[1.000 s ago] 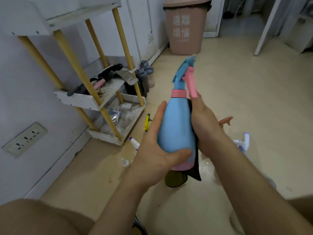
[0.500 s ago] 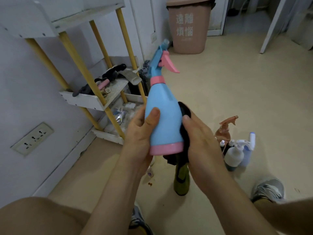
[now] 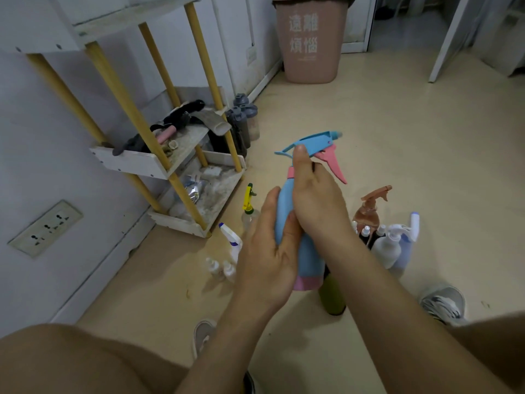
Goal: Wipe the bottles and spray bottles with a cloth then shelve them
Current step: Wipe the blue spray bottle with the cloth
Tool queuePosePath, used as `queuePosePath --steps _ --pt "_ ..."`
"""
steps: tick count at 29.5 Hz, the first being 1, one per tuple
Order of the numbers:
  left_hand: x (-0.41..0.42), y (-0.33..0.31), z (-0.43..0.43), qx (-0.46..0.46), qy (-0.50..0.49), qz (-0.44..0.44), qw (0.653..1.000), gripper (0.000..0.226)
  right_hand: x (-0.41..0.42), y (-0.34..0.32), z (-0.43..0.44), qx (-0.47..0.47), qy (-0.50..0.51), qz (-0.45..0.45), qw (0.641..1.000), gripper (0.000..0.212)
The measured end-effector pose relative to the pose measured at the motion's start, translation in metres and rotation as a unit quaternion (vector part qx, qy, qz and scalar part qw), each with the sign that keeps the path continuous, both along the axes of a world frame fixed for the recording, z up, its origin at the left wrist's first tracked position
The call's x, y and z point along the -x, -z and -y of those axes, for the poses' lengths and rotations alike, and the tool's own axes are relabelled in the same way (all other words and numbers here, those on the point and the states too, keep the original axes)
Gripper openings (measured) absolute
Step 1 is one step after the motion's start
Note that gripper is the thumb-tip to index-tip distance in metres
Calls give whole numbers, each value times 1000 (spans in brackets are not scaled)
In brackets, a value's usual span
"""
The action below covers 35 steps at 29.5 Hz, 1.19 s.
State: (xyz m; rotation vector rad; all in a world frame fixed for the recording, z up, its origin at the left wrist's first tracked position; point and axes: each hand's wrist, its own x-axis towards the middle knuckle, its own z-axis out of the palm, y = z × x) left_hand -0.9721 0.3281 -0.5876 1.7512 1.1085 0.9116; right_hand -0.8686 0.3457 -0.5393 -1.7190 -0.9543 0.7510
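"Blue plastic in two hands: which hand does what?" (Student)

"Left hand (image 3: 267, 257): fingers curled round the lower body of the blue spray bottle (image 3: 284, 211), clamped on it as the holder. Right hand (image 3: 315, 200): wrapped round the neck and shoulder, thumb laid up against the sprayer head. The cloth (image 3: 313, 167) is almost wholly hidden under that palm. Only a dark sliver shows by the pink collar, so how it is folded cannot be told. The bottle is held in the air, tilted, above the floor (image 3: 412, 155)." (Instructor)

"How is the wipe best done from this hold?" (Student)

"By judgement: grip low and firm with the left, then twist and slide the cloth with the right over the collar, trigger and nozzle, where grime likely gathers. Fingers are best kept off the pink trigger, which might squirt. Just below stands an olive bottle (image 3: 332, 297), with a brown spray bottle (image 3: 369, 214) and white bottles (image 3: 386, 248) near it. The shelf rack (image 3: 136, 163) stands at the left wall, well apart from the hands. Its lower shelves look dusty and cluttered, so a bare spot should be chosen." (Instructor)
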Motion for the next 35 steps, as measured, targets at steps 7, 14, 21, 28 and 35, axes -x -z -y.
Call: queuePosePath --steps 7,14,21,28,35 --pt "-2 -9 -17 111 -2 157 981 43 -12 25 15 -46 -79 -113 989 36" --pt "1 -14 -35 94 3 157 983 29 -7 47 37 -81 -94 -328 937 52" --pt "3 -21 -38 51 80 87 992 36 9 53 36 -173 -21 -160 972 55" --pt "12 -13 -44 141 -40 144 979 45 4 19 53 -179 -31 -201 963 14" --pt "1 -7 -16 38 75 17 996 19 12 -21 17 -246 -58 64 965 55"
